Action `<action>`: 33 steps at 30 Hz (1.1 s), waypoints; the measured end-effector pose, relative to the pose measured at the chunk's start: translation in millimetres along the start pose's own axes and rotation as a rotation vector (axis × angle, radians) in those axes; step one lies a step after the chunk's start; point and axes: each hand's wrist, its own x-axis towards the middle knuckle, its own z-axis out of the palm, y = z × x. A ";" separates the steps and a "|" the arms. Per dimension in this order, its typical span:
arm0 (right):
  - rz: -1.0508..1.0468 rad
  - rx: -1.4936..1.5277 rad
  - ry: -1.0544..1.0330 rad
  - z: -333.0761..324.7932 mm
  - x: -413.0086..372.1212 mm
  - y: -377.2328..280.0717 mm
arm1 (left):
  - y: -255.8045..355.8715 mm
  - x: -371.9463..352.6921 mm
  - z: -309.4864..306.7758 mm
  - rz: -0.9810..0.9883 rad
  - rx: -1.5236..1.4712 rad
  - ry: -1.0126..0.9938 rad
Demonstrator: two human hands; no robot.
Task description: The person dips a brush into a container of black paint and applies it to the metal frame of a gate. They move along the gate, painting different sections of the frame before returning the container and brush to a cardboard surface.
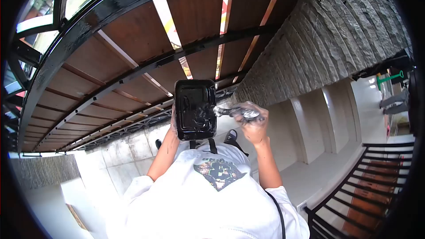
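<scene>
Left hand (174,121): yours grips the shallow black rectangular plastic tray (197,136), probably level so the glossy black liquid (195,110) stays in.
Right hand (254,124): closed round a black-smeared, brush-like tool (225,111), its tip by the tray, perhaps to catch drips.
Tray: between your hands.
Writing: none readable; the dark shirt print (219,172) is illegible.

No text, brand or number can be read. On the near white shirt (190,212) there is a dark print (220,172), its marks too small for reading; far behind the brown fence (195,13), coloured patches (170,26) stay unreadable.
</scene>
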 end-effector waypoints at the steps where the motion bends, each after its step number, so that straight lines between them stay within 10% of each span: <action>1: -0.006 0.018 -0.007 -7.2 4.0 8.0 | -6.2 4.3 9.7 0.065 -0.030 0.003; 11: 0.334 0.442 0.607 -46.1 20.2 92.7 | -51.8 32.1 38.2 0.285 0.016 0.100; 19: 0.292 0.602 0.517 -21.9 35.6 95.8 | -17.2 48.7 12.8 0.310 0.048 0.121; 33: -0.219 -0.182 0.154 55.6 73.9 19.8 | 67.0 35.8 9.8 0.165 0.217 -0.027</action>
